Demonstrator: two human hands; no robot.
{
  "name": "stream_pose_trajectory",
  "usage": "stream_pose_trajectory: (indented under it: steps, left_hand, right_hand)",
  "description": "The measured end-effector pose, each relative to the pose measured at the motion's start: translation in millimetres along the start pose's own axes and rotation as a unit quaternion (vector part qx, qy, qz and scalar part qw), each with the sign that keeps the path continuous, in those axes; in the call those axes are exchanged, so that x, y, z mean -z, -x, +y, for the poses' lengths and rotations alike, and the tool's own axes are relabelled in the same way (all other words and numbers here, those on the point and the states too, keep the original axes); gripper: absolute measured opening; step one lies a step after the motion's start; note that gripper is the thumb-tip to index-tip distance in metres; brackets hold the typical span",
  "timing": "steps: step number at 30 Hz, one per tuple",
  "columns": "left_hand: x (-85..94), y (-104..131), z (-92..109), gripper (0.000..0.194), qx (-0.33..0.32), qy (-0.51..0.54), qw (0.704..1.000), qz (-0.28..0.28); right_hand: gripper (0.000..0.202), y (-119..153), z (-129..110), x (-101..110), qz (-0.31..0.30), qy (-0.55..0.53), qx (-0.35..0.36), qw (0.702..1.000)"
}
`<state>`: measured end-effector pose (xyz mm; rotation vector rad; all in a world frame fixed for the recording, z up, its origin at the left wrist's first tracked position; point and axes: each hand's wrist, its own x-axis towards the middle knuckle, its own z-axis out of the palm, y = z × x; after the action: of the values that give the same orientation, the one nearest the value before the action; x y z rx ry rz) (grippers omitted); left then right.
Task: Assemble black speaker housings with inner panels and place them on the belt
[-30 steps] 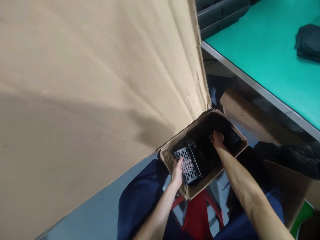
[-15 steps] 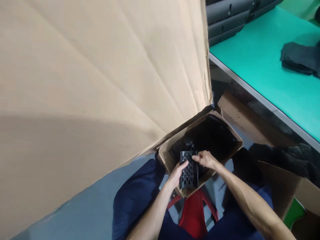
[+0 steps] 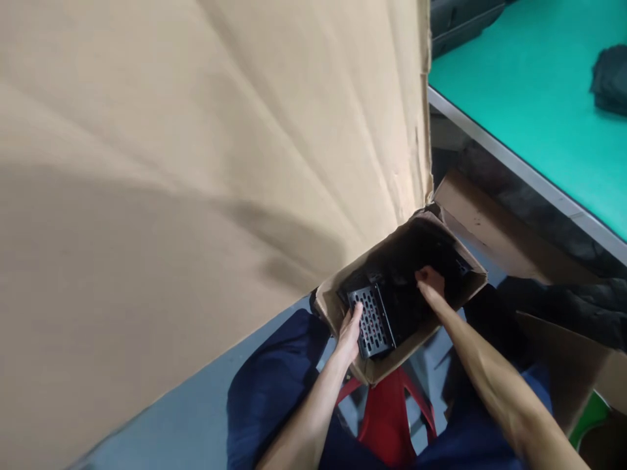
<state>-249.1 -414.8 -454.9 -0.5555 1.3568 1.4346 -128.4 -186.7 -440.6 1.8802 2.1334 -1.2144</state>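
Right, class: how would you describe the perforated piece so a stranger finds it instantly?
Find the open cardboard box above the red stool in the picture. At its left end, the left hand holds the perforated piece. Its clear rows of slotted holes set it apart from the dark contents beside it.

Access to the small box is offered from above, its far side being barred by a tall cardboard wall. Its left end is blocked by a perforated part, gripped by the left hand; a dark gap is left between that and the right hand. Beyond the right end, passage is hemmed by a cardboard piece and the table edge.
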Motion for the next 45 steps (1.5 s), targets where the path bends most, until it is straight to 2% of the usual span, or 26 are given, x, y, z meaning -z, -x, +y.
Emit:
stream_pose_trajectory:
  steps: [3, 6, 8, 10, 12, 14, 17, 19, 21, 23, 25, 28, 32, 35, 37, 39, 41, 43, 45]
  left_hand:
    - [-6.4, 3.7, 0.9, 0.065, 0.011, 0.018, 1.0, -0.01]
    - [-12.6, 12.6, 2.8, 0.071, 0.018, 0.044, 0.998, -0.042]
    - [-14.5, 18.9, 4.9, 0.068, 0.028, 0.061, 0.996, -0.057]
    - [-14.0, 23.6, 7.5, 0.052, 0.051, 0.065, 0.995, -0.055]
    - [-11.8, 25.5, 10.2, 0.035, 0.073, 0.056, 0.995, -0.043]
    - [-9.4, 25.2, 12.3, 0.023, 0.079, 0.05, 0.995, -0.032]
    - [-8.2, 22.7, 13.0, 0.014, 0.079, 0.042, 0.996, -0.019]
    - [-9.5, 20.5, 11.5, 0.016, 0.073, 0.037, 0.997, -0.015]
    - [-11.8, 17.8, 8.6, 0.025, 0.06, 0.032, 0.998, -0.012]
    - [-14.1, 14.6, 5.0, 0.037, 0.046, 0.029, 0.998, -0.011]
    - [-15.7, 11.5, 1.5, 0.047, 0.032, 0.027, 0.999, -0.01]
    - [-16.9, 8.8, -3.0, 0.053, 0.009, 0.029, 0.999, -0.011]
    - [-16.4, 10.1, -9.6, 0.051, -0.019, 0.031, 0.999, -0.018]
    - [-14.4, 14.7, -14.4, 0.056, -0.011, 0.026, 0.999, -0.035]
    - [-12.2, 19.5, -15.1, 0.066, 0.017, 0.018, 0.998, -0.056]
    - [-9.4, 24.7, -12.8, 0.08, 0.065, 0.015, 0.994, -0.087]
    - [-6.7, 29.1, -7.7, 0.087, 0.113, 0.025, 0.987, -0.115]
    - [-5.3, 32.3, -1.2, 0.086, 0.13, 0.043, 0.984, -0.115]
    - [-5.9, 35.1, 5.3, 0.078, 0.11, 0.063, 0.988, -0.088]
  right_hand:
    - [0.03, 64.3, 12.4, 0.2, -0.014, -0.052, 0.041, 0.998]
    - [0.035, 127.5, 21.2, -12.1, -0.025, -0.079, 0.088, 0.993]
    - [0.036, 154.9, 22.2, -21.3, -0.033, -0.078, 0.117, 0.99]
    - [0.035, 164.6, 20.6, -24.2, -0.053, -0.069, 0.145, 0.986]
    - [0.032, 154.2, 19.0, -17.2, -0.078, -0.054, 0.169, 0.981]
    - [0.026, 124.5, 19.9, -0.7, -0.074, -0.028, 0.173, 0.982]
    - [0.026, 57.1, 28.3, 31.8, 0.014, 0.039, 0.11, 0.993]
    - [0.035, 12.4, 37.7, 49.5, 0.066, 0.086, 0.058, 0.992]
    - [0.034, -20.7, 47.2, 59.1, 0.074, 0.121, 0.04, 0.989]
    - [0.023, -37.2, 52.9, 61.4, 0.054, 0.142, 0.045, 0.987]
    - [0.018, -36.7, 51.6, 60.4, 0.034, 0.152, 0.058, 0.986]
    - [0.017, -6.8, 36.2, 59.7, 0.019, 0.147, 0.084, 0.985]
    - [0.012, 70.9, 0.8, 53.4, -0.029, 0.108, 0.15, 0.982]
    - [0.008, 129.0, -29.9, 29.8, -0.065, 0.031, 0.209, 0.975]
    - [0.005, 155.6, -49.0, 6.4, -0.097, 0.028, 0.201, 0.974]
    - [0.005, 172.2, -63.4, -14.8, -0.126, 0.044, 0.194, 0.972]
    - [0.007, 181.2, -70.3, -25.6, -0.152, 0.044, 0.215, 0.964]
    - [0.011, 181.4, -69.0, -20.9, -0.18, 0.013, 0.258, 0.949]
    - [0.012, 166.5, -59.9, -1.7, -0.176, 0.004, 0.247, 0.953]
